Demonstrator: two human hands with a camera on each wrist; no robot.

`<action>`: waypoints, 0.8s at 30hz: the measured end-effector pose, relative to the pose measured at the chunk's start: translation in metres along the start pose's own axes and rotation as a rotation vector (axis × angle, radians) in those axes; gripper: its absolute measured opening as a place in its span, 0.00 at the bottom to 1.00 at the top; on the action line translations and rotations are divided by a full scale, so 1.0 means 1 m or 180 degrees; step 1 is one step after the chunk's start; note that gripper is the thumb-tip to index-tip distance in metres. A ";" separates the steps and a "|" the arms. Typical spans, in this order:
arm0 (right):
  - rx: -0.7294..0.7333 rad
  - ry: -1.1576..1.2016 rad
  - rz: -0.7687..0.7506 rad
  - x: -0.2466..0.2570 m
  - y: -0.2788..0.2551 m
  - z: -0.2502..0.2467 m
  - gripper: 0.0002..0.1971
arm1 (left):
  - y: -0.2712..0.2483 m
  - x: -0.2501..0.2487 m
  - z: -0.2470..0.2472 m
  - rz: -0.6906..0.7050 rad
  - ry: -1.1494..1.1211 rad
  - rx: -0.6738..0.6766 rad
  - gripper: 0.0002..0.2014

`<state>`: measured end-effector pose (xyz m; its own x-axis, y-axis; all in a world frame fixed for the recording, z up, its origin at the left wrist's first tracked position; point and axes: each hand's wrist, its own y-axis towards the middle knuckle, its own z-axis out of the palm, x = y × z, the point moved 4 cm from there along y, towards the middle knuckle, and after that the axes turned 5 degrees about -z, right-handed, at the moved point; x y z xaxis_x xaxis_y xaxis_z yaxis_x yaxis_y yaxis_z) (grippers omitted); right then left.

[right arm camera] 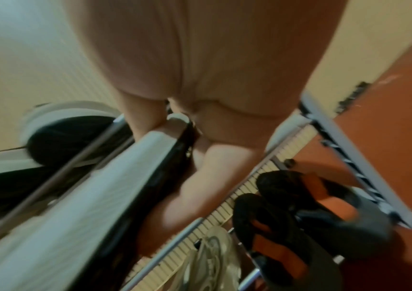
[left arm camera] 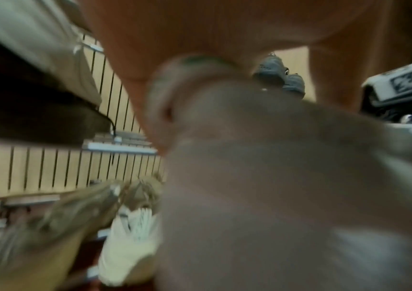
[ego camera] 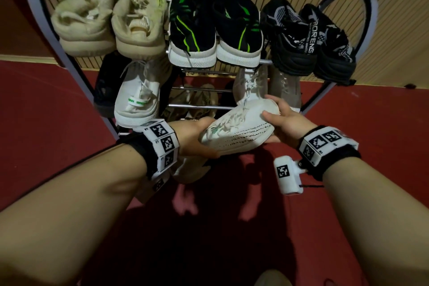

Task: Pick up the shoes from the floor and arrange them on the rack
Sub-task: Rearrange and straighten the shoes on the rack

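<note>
I hold a white sneaker (ego camera: 239, 127) sideways in front of the shoe rack's (ego camera: 199, 107) middle shelf, sole towards me. My left hand (ego camera: 199, 137) grips its heel end and my right hand (ego camera: 283, 121) grips its toe end, thumb on the upper. In the left wrist view the sneaker (left arm camera: 274, 177) is a blur that fills the frame. The right wrist view shows my fingers (right arm camera: 220, 157) curled against the sneaker's white sole (right arm camera: 100, 187). A matching white sneaker (ego camera: 250, 86) stands on the middle shelf just behind. Another white shoe (ego camera: 188, 172) lies low under my left wrist.
The top shelf holds a beige pair (ego camera: 109, 14), a black-and-green pair (ego camera: 213, 25) and a black-and-grey pair (ego camera: 308, 37). A white shoe (ego camera: 137, 97) and a dark shoe (ego camera: 104, 90) stand at the middle shelf's left, a grey one (ego camera: 285, 90) at its right. Olive shoes (ego camera: 199, 100) and black-orange shoes (right arm camera: 287, 216) sit lower. Red floor (ego camera: 359, 123) surrounds the rack.
</note>
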<state>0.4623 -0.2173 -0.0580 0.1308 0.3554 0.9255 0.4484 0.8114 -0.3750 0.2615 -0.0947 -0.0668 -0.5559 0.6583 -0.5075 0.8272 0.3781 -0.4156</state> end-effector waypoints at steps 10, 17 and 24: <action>-0.0371 0.0223 -0.0480 -0.004 0.013 -0.004 0.20 | -0.013 0.013 0.020 0.0127 -0.1548 0.0057 0.39; -0.0426 0.0142 -0.0490 -0.003 0.027 0.011 0.22 | -0.020 0.022 0.019 0.0005 -0.1532 0.0601 0.48; -0.0967 -0.0189 -0.0490 0.013 0.040 0.024 0.23 | -0.023 0.019 0.008 0.0061 -0.1692 0.0311 0.48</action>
<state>0.4606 -0.1694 -0.0618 -0.0065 0.2733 0.9619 0.7029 0.6854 -0.1900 0.2318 -0.0958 -0.0725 -0.5265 0.2348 -0.8171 0.8402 0.2903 -0.4580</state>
